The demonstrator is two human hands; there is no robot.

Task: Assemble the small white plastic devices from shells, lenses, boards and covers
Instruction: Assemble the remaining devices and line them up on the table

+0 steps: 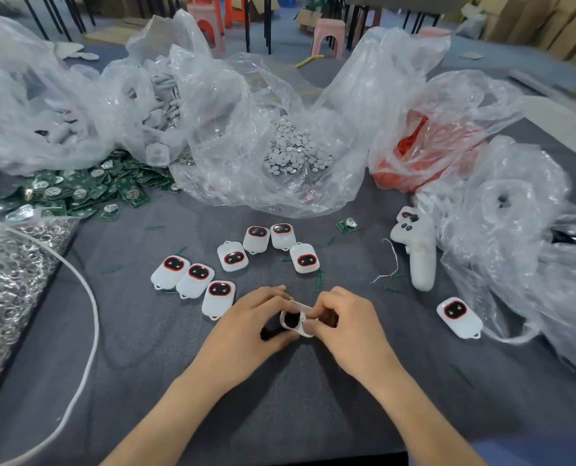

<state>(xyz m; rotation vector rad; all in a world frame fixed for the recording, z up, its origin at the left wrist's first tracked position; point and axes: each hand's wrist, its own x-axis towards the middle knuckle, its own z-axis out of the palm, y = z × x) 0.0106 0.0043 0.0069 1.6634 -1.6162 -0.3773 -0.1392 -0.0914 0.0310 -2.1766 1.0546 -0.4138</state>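
White shell (pixel 302 310): a rounded-rectangle frame of smooth plastic with a dark oval opening, held low over the grey felt-like table cloth (pixel 279 398) at front centre. Left hand (pixel 249 326): fingers curled close round the shell's left end, thumb against its near edge. Right hand (pixel 343 326): thumb and forefinger pinch the right end, other fingers folded in. Cannot tell what fills the opening.

Just beyond the left hand, three finished devices (pixel 194 280) lie in a touching diagonal row. They are glossy white, each with a red-ringed black oval face. Four more devices (pixel 266 247) lie farther back in a loose arc. A lone device (pixel 459 317) lies off right, beside crumpled clear film.

White controller (pixel 419 257): matte, dark buttons, lying flat right of the arc. Thin white cable (pixel 91 317) curves down the left side. Bag of metal rings (pixel 11 280) at far left, bright and tangled. Single green board (pixel 347 225) lies apart.

Far edge: heap of green boards (pixel 78 190) with round silver cells. Clear bags hold small round white discs (pixel 296 149), red parts (pixel 414 142) and pale grey covers (pixel 158 105).
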